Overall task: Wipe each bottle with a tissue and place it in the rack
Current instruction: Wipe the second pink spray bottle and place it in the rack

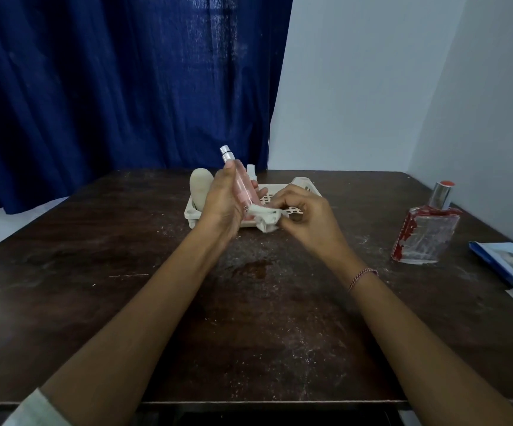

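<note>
Left hand (223, 204): wrapped round the pink bottle (244, 182) at mid-body, thumb near the cap end, fingers behind.
Right hand (307, 216): fingers curled, pinching a crumpled tissue (264, 218) against the bottle's lower end.
Bottle location: in the air, just in front of the rack (302, 182), above the table (249, 333).
Risk 1: the body looks smooth and slim. A hard tug of the tissue at the base could slide it down through the one-handed hold.
Risk 2: the tissue hangs loose below the fingers and may snag on the rack rim when the bottle goes in.
Risk 3: the table is dusty and has a damp patch. Setting the bottle down there would dirty it again.
Long axis: tilted, nearly upright. The silver cap points to 11 o'clock, the base to 5 o'clock.
Rack: at 12 o'clock from the hands. It holds a beige lump (201, 187) at its left end. A small white bottle (251, 172) shows behind the pink one; whether it stands in the rack I cannot tell.
Square bottle (427, 238): upright at 3 o'clock, well apart, not yet racked.
Tissue pack (507, 265): beyond it, at the table edge.
</note>
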Demonstrator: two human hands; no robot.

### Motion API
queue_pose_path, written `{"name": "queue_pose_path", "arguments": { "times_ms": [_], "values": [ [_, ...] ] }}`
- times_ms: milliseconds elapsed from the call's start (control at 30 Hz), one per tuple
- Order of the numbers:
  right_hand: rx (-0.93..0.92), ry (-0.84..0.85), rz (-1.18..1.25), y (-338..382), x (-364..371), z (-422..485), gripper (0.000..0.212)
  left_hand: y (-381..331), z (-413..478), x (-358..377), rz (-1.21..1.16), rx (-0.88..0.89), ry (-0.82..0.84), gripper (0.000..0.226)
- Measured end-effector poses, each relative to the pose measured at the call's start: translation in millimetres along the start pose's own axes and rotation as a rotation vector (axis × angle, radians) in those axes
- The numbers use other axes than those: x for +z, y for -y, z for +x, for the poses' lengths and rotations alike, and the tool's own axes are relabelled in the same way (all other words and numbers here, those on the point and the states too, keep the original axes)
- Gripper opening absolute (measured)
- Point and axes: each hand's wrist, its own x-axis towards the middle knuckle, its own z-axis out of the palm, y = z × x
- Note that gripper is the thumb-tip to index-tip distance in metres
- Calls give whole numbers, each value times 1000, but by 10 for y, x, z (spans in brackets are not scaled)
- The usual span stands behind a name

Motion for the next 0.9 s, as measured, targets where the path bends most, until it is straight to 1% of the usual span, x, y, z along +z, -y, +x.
{"name": "queue_pose_path", "arguments": {
  "times_ms": [67,133,167,267,333,400,467,567,700,833,900],
  "values": [
    [40,172,-150,-64,-28,5,20,-3,-24,0,82,79,6,19],
    [34,401,-321,-123,-19,-17,25,-29,-42,11,114,158,12,13],
    [27,476,-354,-133,-10,-29,27,-40,-42,14,140,192,15,13],
    [46,572,-280,-120,-16,-53,35,-33,-32,1,248,242,9,15],
    [74,618,-247,-128,-46,-64,48,-21,-39,-3,282,258,7,16],
    [117,620,-183,-131,-82,-70,58,-10,-47,3,321,280,15,17],
    [158,567,-87,-120,-109,-64,60,0,-42,-4,368,285,31,13],
    [209,489,17,-88,-135,-52,55,1,-32,-19,393,257,57,9],
    [243,462,56,-28,-165,-51,52,-4,-55,-12,400,255,42,8],
    [298,426,228,7,-186,-47,51,0,-52,-25,406,267,26,16],
    [309,392,242,-6,-176,-52,49,3,-53,-23,419,284,17,19]
  ]
}}
